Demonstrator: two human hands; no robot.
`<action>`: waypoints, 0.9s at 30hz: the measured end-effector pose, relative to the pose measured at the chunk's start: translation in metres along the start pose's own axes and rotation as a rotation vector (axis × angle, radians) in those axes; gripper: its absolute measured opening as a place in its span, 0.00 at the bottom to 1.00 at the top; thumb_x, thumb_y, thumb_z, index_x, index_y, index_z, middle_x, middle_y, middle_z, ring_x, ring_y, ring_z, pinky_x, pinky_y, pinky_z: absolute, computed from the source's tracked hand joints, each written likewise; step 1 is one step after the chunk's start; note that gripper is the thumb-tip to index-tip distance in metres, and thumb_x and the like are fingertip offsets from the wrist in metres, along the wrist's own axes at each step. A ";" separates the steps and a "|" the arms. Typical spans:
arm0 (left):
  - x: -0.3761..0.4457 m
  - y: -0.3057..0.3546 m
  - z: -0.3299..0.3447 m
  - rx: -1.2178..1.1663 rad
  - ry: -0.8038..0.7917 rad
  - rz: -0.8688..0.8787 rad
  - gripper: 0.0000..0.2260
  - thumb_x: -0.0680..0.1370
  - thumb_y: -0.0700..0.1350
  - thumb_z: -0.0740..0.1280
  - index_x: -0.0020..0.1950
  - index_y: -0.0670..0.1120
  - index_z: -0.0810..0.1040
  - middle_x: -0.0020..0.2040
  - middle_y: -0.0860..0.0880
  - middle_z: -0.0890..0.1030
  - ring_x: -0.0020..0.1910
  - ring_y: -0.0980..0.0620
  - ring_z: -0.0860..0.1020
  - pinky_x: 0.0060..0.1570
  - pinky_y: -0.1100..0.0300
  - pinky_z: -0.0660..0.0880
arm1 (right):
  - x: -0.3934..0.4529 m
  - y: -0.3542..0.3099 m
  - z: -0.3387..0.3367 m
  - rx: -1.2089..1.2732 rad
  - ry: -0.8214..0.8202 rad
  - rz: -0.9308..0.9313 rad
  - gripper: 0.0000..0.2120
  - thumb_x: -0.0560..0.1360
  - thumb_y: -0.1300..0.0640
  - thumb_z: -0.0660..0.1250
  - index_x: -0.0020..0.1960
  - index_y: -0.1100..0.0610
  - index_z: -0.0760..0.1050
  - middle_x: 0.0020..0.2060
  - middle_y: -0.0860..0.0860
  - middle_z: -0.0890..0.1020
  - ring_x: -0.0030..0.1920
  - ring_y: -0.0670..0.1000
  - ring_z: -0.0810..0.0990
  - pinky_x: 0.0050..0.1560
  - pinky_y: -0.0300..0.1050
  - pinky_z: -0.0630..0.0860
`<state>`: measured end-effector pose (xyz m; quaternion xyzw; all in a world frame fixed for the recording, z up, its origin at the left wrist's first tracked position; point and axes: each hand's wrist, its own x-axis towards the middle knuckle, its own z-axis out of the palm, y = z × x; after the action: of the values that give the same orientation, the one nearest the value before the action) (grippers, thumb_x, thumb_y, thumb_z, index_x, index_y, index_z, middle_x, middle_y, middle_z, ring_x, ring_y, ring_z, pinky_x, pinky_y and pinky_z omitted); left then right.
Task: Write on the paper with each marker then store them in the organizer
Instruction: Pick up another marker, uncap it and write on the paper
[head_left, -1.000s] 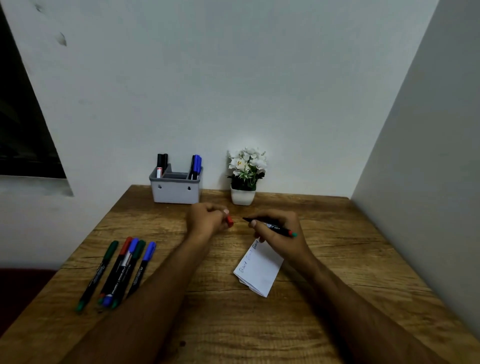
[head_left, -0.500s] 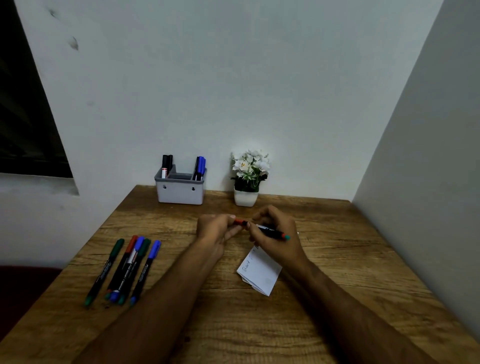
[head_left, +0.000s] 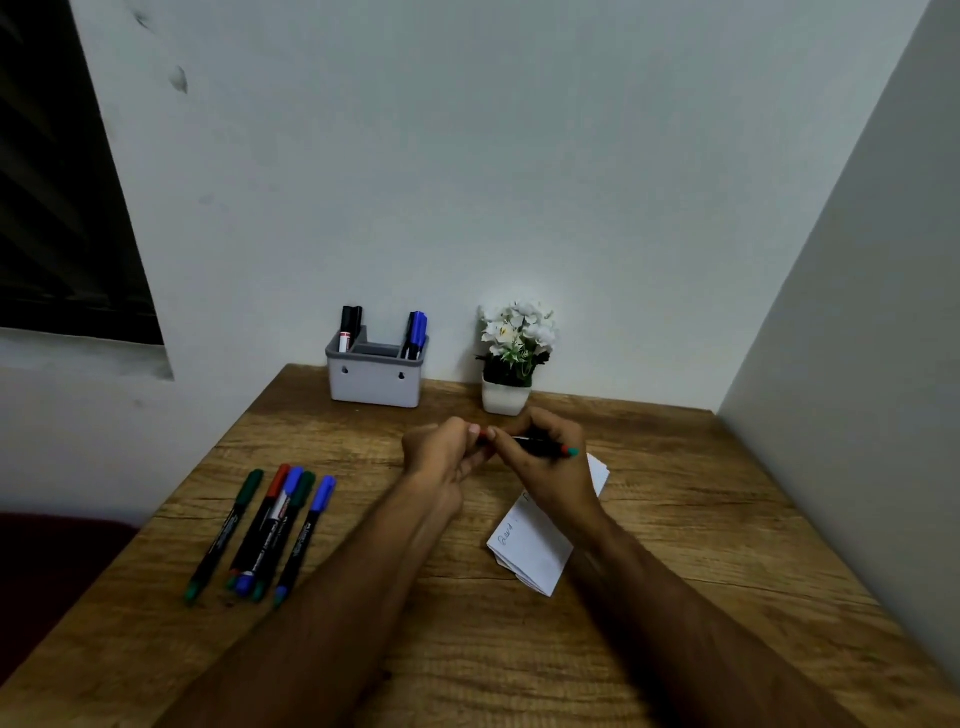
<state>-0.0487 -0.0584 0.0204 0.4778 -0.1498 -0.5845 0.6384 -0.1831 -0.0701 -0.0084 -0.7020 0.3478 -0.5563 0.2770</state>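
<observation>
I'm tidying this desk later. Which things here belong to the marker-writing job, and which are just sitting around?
Part of the job:
- marker with red cap, held in right hand and left hand
- folded paper
- five loose markers
- grey organizer with stored markers

Just there:
- potted white flowers
- wooden table

One head-worn wide-angle view is looking forward and down across the wooden table (head_left: 675, 519) toward the wall corner, hands close below
</observation>
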 end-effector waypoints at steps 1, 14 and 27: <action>0.003 0.002 -0.001 0.005 0.017 0.020 0.07 0.74 0.27 0.61 0.47 0.34 0.77 0.37 0.42 0.77 0.35 0.50 0.79 0.29 0.60 0.79 | -0.001 -0.002 0.003 0.007 -0.036 -0.002 0.05 0.75 0.62 0.77 0.46 0.62 0.83 0.41 0.54 0.87 0.44 0.54 0.87 0.44 0.54 0.84; 0.031 0.066 -0.039 0.208 0.056 0.555 0.12 0.74 0.32 0.72 0.55 0.41 0.82 0.46 0.46 0.85 0.45 0.53 0.85 0.42 0.62 0.81 | 0.045 -0.020 0.061 -0.183 -0.319 0.083 0.16 0.78 0.61 0.74 0.65 0.54 0.82 0.48 0.44 0.87 0.50 0.44 0.85 0.51 0.39 0.81; 0.092 0.154 -0.067 0.644 0.109 0.818 0.08 0.74 0.38 0.74 0.53 0.43 0.86 0.44 0.52 0.84 0.41 0.61 0.81 0.33 0.78 0.73 | 0.153 -0.018 0.169 -0.136 0.029 0.061 0.07 0.75 0.58 0.76 0.51 0.58 0.85 0.41 0.50 0.88 0.41 0.44 0.87 0.45 0.44 0.86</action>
<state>0.1196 -0.1323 0.0743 0.5822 -0.4630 -0.1858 0.6420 0.0059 -0.1809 0.0578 -0.7001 0.4103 -0.5327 0.2403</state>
